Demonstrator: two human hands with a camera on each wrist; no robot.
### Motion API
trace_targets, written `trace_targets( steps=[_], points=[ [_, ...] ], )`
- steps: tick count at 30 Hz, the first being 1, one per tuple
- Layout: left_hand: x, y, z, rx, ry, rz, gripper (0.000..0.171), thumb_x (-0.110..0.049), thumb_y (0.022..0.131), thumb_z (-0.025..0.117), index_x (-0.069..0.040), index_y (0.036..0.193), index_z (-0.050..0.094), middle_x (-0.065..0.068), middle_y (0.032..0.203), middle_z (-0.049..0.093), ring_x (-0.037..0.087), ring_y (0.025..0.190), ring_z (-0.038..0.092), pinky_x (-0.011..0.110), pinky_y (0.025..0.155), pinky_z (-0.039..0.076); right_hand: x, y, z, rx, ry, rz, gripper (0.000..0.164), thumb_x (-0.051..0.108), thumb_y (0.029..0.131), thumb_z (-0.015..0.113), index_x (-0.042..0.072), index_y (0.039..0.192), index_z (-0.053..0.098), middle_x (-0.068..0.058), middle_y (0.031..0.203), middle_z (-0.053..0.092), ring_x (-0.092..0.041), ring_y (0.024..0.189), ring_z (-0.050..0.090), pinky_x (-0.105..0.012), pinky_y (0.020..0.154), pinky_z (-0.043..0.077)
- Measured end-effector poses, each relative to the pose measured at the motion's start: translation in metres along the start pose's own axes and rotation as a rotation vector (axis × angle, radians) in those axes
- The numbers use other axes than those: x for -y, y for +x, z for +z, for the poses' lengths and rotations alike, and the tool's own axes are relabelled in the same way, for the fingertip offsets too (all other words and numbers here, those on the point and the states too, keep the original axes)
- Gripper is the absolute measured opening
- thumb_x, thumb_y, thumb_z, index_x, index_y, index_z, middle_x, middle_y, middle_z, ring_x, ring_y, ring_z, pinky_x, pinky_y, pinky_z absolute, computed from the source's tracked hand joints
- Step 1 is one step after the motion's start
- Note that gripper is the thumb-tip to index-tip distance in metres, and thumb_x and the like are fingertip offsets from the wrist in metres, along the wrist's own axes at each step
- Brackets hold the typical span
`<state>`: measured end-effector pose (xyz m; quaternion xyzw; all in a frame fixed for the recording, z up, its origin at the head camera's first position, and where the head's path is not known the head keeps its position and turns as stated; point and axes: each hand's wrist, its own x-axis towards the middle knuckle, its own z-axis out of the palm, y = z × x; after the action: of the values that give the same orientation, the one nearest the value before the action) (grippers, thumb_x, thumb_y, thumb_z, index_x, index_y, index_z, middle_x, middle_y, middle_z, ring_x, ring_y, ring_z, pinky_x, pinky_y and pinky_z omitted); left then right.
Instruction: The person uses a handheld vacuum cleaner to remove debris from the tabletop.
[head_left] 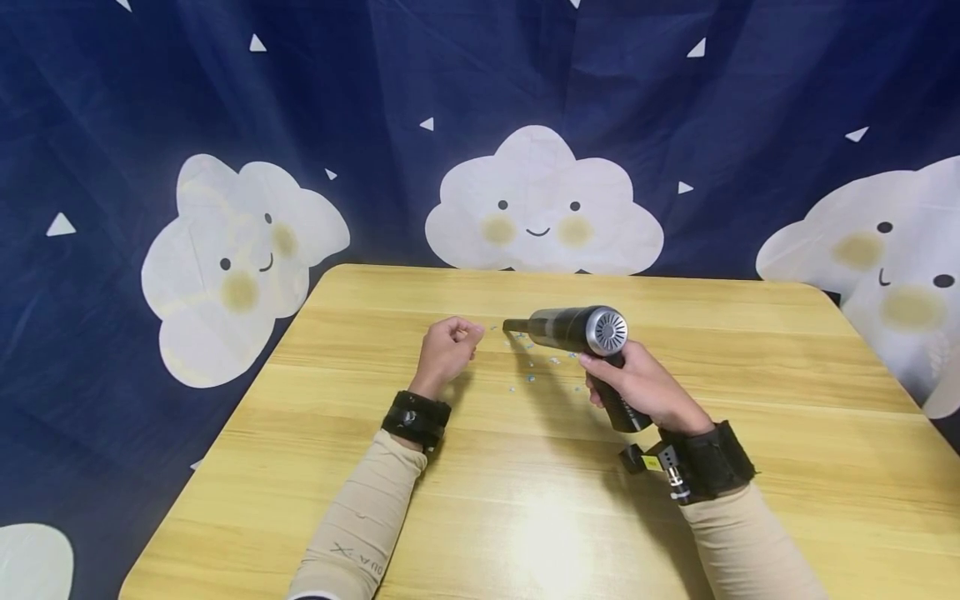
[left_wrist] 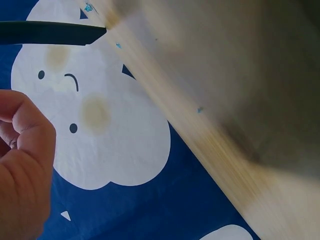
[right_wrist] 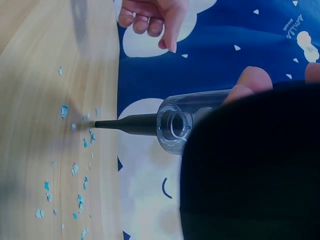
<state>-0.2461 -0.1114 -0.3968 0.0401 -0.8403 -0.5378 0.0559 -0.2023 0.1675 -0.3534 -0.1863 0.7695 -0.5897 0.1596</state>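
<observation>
My right hand point(head_left: 647, 385) grips the handle of a black handheld vacuum cleaner point(head_left: 562, 327), with a silver vented end facing me. Its narrow black nozzle point(right_wrist: 140, 123) points left and down, the tip close to small blue paper scraps point(right_wrist: 64, 111) on the wooden table point(head_left: 360, 350). A see-through dust cup shows behind the nozzle in the right wrist view. To the left of the nozzle tip, my left hand point(head_left: 447, 350) hovers over the table, fingers loosely curled and nothing visible in it.
More scraps lie scattered under and in front of the vacuum. A dark blue curtain point(head_left: 382, 100) with white smiling clouds hangs behind the table's far edge. Both wrists carry black straps point(head_left: 417, 419), the right one with a small device attached.
</observation>
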Motion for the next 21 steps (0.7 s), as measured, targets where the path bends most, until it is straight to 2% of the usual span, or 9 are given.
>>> trace_targets(
  steps=[6, 13, 21],
  points=[
    [0.0, -0.0002, 0.0004, 0.0, -0.006, -0.001, 0.018, -0.03, 0.091, 0.064, -0.012, 0.089, 0.065, 0.01, 0.071, 0.063, 0.028, 0.067, 0.06, 0.034, 0.064, 0.043, -0.0006, 0.0008, 0.0028, 0.001, 0.007, -0.005, 0.037, 0.023, 0.099, 0.053, -0.004, 0.123, 0.046, -0.016, 0.075, 0.053, -0.02, 0.059, 0.056, -0.038, 0.057, 0.053],
    [-0.0005, -0.0002, 0.0, 0.019, -0.014, -0.002, 0.019, -0.03, 0.091, 0.063, -0.011, 0.091, 0.064, 0.017, 0.077, 0.065, 0.032, 0.07, 0.061, 0.033, 0.062, 0.043, -0.0012, 0.0012, 0.0053, 0.001, 0.03, 0.004, 0.039, 0.023, 0.098, 0.053, -0.002, 0.127, 0.045, -0.016, 0.077, 0.054, -0.02, 0.06, 0.057, -0.035, 0.057, 0.053],
    [-0.0014, -0.0003, -0.0006, 0.028, -0.029, 0.001, 0.021, -0.031, 0.092, 0.063, -0.01, 0.091, 0.064, 0.023, 0.082, 0.066, 0.037, 0.075, 0.062, 0.034, 0.066, 0.043, -0.0027, 0.0033, 0.0061, 0.0, 0.012, 0.005, 0.042, 0.026, 0.097, 0.055, 0.0, 0.129, 0.044, -0.022, 0.079, 0.055, -0.027, 0.062, 0.059, -0.043, 0.059, 0.054]
  ],
)
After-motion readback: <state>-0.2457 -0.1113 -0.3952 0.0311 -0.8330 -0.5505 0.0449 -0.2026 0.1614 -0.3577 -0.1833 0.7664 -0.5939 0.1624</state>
